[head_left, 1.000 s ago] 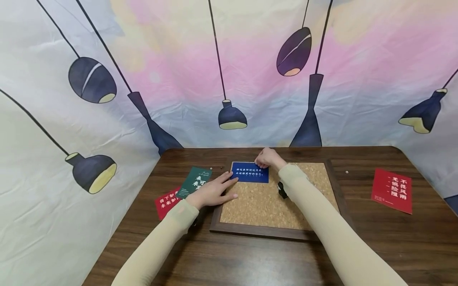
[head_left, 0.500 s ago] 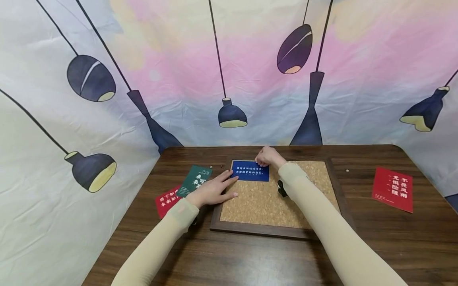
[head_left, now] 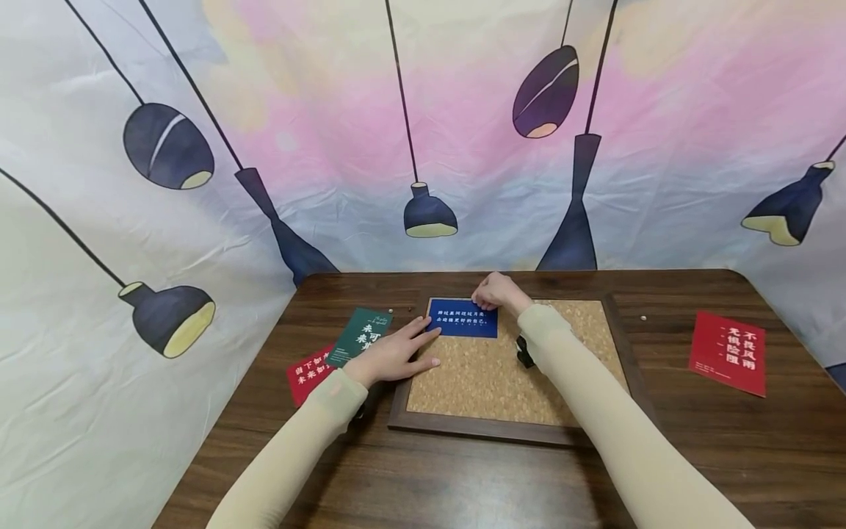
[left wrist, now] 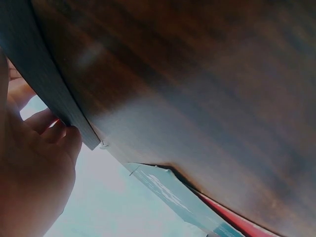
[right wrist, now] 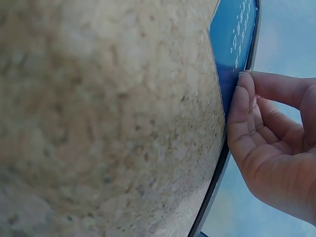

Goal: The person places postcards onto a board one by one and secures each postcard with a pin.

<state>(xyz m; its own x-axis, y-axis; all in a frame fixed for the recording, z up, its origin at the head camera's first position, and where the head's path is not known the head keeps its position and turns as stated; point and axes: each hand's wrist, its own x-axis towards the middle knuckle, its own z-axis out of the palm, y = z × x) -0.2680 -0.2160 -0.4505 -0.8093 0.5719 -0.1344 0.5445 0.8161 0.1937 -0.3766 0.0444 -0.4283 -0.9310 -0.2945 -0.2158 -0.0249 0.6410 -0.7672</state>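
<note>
A cork board in a dark wooden frame lies on the table. A blue card with white writing lies along its upper left part. My left hand, fingers spread, rests across the frame's left side, fingertips touching the card's left edge. At the card's upper right corner my right hand pinches thumb and fingers together on what looks like a small pushpin, mostly hidden by the fingertips. In the right wrist view these fingers press against the blue card close to the frame's edge.
Left of the board a green card overlaps a red card. Another red card lies at the right. Small pins lie on the table: one pin behind the green card, another pin right of the board. A printed cloth hangs behind.
Both hands and the blue card keep nearly the same places. The head view shifts only slightly.
</note>
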